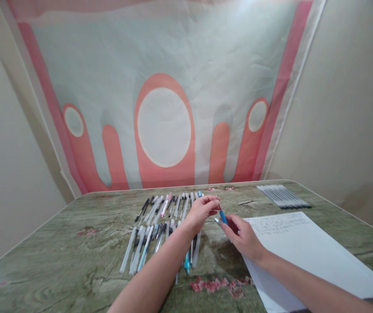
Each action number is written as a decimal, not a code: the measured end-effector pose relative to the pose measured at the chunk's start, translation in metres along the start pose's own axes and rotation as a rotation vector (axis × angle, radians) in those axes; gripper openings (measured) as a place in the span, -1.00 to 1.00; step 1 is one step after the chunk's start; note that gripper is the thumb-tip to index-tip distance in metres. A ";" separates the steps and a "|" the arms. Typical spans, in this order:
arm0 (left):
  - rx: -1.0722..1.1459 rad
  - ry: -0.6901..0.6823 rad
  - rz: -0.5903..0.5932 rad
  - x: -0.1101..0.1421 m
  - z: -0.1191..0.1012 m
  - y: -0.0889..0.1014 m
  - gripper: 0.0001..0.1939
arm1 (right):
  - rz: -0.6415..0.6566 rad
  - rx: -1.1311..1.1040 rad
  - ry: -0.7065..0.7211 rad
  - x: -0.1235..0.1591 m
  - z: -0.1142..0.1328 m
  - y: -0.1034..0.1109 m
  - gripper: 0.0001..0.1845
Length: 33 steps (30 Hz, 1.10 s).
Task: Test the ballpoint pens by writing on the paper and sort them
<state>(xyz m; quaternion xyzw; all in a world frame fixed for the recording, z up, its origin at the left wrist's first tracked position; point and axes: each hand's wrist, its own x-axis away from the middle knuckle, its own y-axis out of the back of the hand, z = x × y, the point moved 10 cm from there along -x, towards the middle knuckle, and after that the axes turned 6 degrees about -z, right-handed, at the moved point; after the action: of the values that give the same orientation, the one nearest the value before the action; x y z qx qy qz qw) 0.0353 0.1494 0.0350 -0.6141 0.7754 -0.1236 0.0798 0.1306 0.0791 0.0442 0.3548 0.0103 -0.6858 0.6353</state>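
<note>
Above the table, my left hand (203, 211) pinches the upper end of a thin dark rod (220, 208), which looks like a pen refill. The rod's lower end meets a blue pen barrel (223, 217), and my right hand (243, 237) is closed around that barrel. By my right thumb is a small pale tip (217, 221); I cannot tell whether it is a pen part or a nail. Beside and partly behind my left forearm lie two rows of pens, the far row (155, 208) and the near row (143, 248). Some near pens are hidden by the forearm.
A sheet of white paper (304, 256) with handwriting lies under my right forearm. Farther back on the right, several thin clear refills or pens (282, 198) are lined up side by side. The wood-patterned tabletop (75, 256) ends at a printed cloth backdrop (202, 65).
</note>
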 end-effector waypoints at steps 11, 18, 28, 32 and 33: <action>0.071 0.038 0.140 0.007 0.005 -0.017 -0.65 | -0.005 -0.042 -0.044 -0.001 -0.009 -0.002 -0.70; 0.023 0.014 0.137 0.009 0.004 -0.021 -0.62 | -0.027 -0.049 -0.102 -0.002 -0.020 0.000 -0.68; -0.040 -0.013 0.126 0.010 0.002 -0.020 -0.61 | -0.084 -0.091 -0.136 -0.006 -0.027 0.006 -0.67; -0.107 -0.023 0.183 0.013 0.007 -0.025 -0.63 | -0.121 -0.099 -0.125 -0.005 -0.027 0.010 -0.67; -0.127 -0.029 0.189 0.013 0.008 -0.025 -0.66 | -0.127 -0.104 -0.124 -0.006 -0.026 0.011 -0.66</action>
<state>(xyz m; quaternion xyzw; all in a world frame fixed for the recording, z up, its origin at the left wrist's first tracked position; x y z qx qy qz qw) 0.0579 0.1305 0.0352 -0.5437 0.8349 -0.0571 0.0631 0.1522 0.0938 0.0324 0.2768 0.0288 -0.7440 0.6075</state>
